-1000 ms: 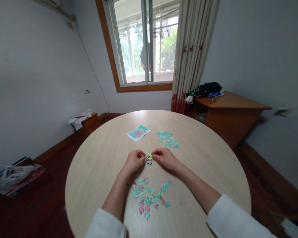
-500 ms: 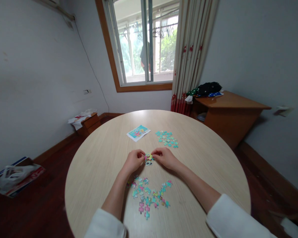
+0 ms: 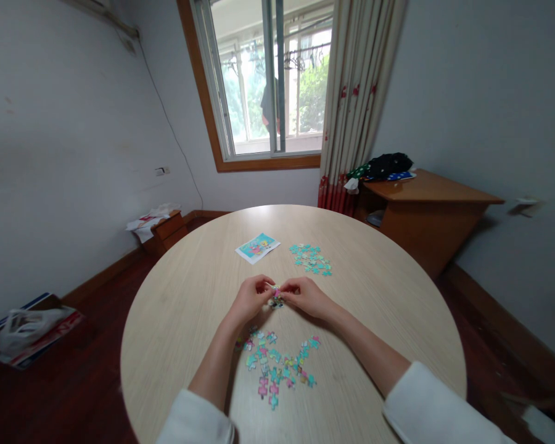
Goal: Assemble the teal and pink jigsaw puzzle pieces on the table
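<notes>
My left hand (image 3: 252,298) is closed in a pinch over the middle of the table. Opposite it, my right hand (image 3: 308,296) pinches too, with its fingertips almost meeting the left ones. Between them is a pink jigsaw puzzle piece (image 3: 276,292), partly hidden by the fingers. Just below it shows the joined puzzle section (image 3: 276,303), mostly covered now. Nearer to me, between my forearms, lie several loose pink, teal and yellow puzzle pieces (image 3: 274,374).
The round wooden table (image 3: 180,308) carries a printed picture card (image 3: 258,248) beyond my hands. A second group of mostly teal pieces (image 3: 311,259) lies to the card's right. A brown desk (image 3: 439,191) with cloths on it stands behind the table at right.
My fingertips have drawn closer together. A pink piece now shows between them, over where the yellow cartoon figure of the joined section was visible. The loose pieces and card look unmoved.
</notes>
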A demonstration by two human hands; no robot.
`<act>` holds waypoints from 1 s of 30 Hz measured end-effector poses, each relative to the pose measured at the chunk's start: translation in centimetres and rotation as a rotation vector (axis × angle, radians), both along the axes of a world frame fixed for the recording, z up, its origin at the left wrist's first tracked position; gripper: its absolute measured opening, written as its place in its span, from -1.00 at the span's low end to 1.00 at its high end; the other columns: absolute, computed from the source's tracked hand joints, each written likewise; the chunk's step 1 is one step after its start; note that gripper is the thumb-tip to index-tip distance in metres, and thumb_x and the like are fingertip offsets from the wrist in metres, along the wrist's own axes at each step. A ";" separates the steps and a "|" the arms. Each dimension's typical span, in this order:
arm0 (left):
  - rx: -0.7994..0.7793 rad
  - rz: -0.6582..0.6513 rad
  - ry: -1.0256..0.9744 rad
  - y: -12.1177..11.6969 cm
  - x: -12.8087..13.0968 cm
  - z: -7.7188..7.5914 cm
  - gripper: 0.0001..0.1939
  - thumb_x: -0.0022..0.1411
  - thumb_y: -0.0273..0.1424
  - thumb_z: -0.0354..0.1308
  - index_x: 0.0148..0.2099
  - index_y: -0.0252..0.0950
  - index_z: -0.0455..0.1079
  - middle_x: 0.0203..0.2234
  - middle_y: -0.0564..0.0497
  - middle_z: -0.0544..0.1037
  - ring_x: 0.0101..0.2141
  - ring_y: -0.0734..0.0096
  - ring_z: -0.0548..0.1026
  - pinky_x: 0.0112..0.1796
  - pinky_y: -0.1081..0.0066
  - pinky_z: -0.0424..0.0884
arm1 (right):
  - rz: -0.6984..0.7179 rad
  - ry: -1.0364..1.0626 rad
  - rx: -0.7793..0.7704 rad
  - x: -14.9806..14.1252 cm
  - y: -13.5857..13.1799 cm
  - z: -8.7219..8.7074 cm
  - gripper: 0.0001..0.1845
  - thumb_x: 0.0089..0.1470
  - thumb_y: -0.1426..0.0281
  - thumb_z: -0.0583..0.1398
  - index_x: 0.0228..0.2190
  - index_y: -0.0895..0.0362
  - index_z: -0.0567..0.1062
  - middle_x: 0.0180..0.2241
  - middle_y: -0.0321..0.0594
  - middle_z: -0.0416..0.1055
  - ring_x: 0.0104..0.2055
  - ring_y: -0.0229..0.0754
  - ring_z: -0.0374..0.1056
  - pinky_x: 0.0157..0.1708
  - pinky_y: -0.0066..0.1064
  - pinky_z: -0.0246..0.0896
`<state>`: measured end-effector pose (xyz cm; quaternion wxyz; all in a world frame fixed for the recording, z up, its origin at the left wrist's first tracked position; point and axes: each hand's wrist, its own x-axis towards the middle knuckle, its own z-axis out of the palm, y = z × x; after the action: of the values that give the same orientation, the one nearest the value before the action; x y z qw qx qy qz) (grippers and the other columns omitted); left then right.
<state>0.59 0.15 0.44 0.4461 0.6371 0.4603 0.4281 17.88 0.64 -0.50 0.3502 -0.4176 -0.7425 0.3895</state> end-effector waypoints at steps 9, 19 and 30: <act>-0.010 0.006 -0.006 0.2 -0.1 0.0 -0.85 -0.08 -0.41 0.20 -0.40 -0.38 0.41 -0.59 0.03 0.46 -0.53 0.50 0.38 -0.46 0.48 0.26 | -0.018 -0.030 -0.010 0.0 0.0 -0.2 -0.73 -0.01 0.28 0.20 -0.46 0.25 0.58 -0.51 -0.18 0.51 -0.49 -0.28 0.27 -0.46 -0.46 0.09; -0.042 -0.085 0.013 0.0 -0.1 -0.1 -0.81 -0.05 -0.34 0.21 -0.40 -0.39 0.44 -0.56 -0.02 0.49 -0.49 0.46 0.40 -0.42 0.46 0.27 | -0.034 -0.064 -0.006 -0.1 -0.1 -0.1 -0.75 0.01 0.32 0.18 -0.50 0.25 0.56 -0.55 -0.23 0.46 -0.52 -0.32 0.21 -0.49 -0.48 0.06; 0.030 0.144 0.319 1.0 -2.1 -0.5 -0.82 0.04 -0.50 0.05 -0.43 -0.40 0.49 -0.49 -0.08 0.57 -0.42 0.39 0.45 -0.33 0.43 0.31 | 0.345 -0.247 0.179 -1.3 -2.8 1.4 -0.81 -0.19 0.42 0.37 -0.39 0.14 0.61 -0.38 -0.22 0.46 -0.27 -0.20 0.34 -0.17 -0.34 0.20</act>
<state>-1.49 1.11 -0.08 0.3260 0.6691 0.5629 0.3594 16.62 -2.16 0.91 0.2205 -0.2962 -0.8716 0.3224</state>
